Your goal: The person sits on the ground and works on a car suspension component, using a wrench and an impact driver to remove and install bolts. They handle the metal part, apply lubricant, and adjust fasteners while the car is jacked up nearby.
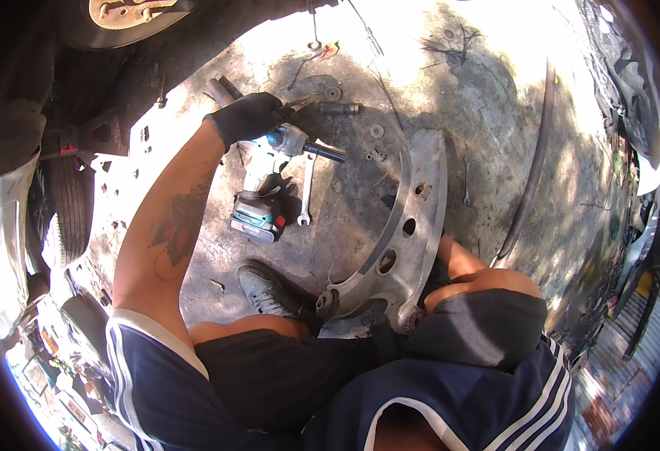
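Observation:
My left hand (248, 119), in a black glove, reaches out over the floor with its fingers curled down. Whatever they grip, if anything, is hidden beneath the glove. Close below it lies a teal-and-black cordless impact wrench (266, 169), a long dark socket on its nose. By the fingertips are a thin brownish piece (303, 101) and a loose dark socket (340, 110). A curved, grey metal suspension control arm (425, 207) with several holes lies in front of me, its near end between my legs. My right hand does not show.
A combination spanner (306, 192) lies beside the wrench, and washers (376, 131) and small bolts are scattered on the concrete. A brake disc (130, 19) is at the upper left, a tyre (70, 207) at the left. A dark hose (529, 180) curves along the right.

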Demonstrator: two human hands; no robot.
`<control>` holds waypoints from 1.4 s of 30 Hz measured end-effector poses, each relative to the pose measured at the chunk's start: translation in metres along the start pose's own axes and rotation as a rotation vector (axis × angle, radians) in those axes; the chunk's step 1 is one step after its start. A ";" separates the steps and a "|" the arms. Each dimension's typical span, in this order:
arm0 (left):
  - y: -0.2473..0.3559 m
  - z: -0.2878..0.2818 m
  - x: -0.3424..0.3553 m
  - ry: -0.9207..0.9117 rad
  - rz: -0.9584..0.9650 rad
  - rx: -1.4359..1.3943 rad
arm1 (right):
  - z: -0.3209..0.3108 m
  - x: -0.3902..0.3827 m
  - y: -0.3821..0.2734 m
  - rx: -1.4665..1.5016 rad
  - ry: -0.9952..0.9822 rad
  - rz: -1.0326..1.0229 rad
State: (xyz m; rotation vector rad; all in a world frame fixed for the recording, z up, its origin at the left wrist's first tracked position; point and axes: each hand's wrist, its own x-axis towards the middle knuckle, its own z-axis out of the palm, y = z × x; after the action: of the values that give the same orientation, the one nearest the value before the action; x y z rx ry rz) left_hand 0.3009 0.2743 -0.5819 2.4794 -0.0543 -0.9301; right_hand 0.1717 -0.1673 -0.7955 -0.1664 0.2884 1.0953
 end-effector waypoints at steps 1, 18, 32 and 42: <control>0.003 0.001 0.002 0.021 0.003 0.006 | -0.003 -0.001 -0.001 0.005 -0.013 -0.001; -0.021 0.013 0.017 0.034 0.199 0.208 | 0.171 0.052 0.005 -0.203 0.362 -0.297; -0.013 0.004 -0.015 0.021 0.014 0.090 | 0.097 -0.020 -0.019 -2.128 0.510 -0.624; -0.006 0.000 0.001 0.005 0.093 0.158 | 0.214 -0.088 -0.119 -2.525 0.829 -0.584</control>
State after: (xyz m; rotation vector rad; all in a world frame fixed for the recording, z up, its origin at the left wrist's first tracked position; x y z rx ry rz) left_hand 0.3010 0.2799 -0.5853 2.5983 -0.2482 -0.9119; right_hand 0.2716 -0.2375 -0.5661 -2.7308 -0.5896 0.0915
